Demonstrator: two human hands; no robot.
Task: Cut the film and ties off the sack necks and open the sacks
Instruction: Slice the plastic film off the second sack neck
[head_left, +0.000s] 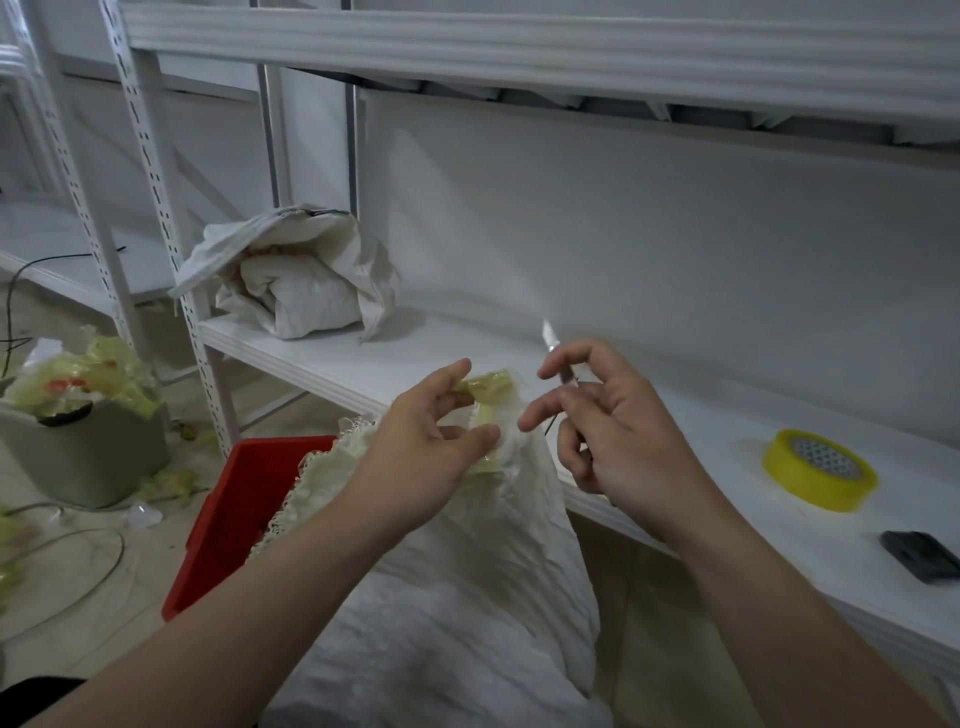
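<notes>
Sack neck (511, 457) stands bunched just in front of the person, at the top of a white woven sack (467, 597) that rises from the floor, and yellowish film (491, 387) is wrapped and crumpled around its tip. The left hand (415, 447) pinches that film between thumb and fingertips, one pinch at the top of the neck and another lower down. Just right of the neck, the right hand (618, 431) holds a slim knife (551, 340), blade pointing up and away, with its two front fingers stretched loosely toward the film. To do this step well, I judge the left hand should pull the film taut and away from the weave, so the blade can slip under the film alone. The cut should run away from the pinching fingers, shallow enough to spare the sack cloth. Whether a tie lies beneath the film cannot be told. Behind the neck runs a white shelf (675, 415), with a yellow tape roll (818, 467) well to the right and an opened sack (296, 275) to the far left. A red crate (244, 499) sits left of the neck, with a grey bin (88, 457) of film scraps beyond it.
</notes>
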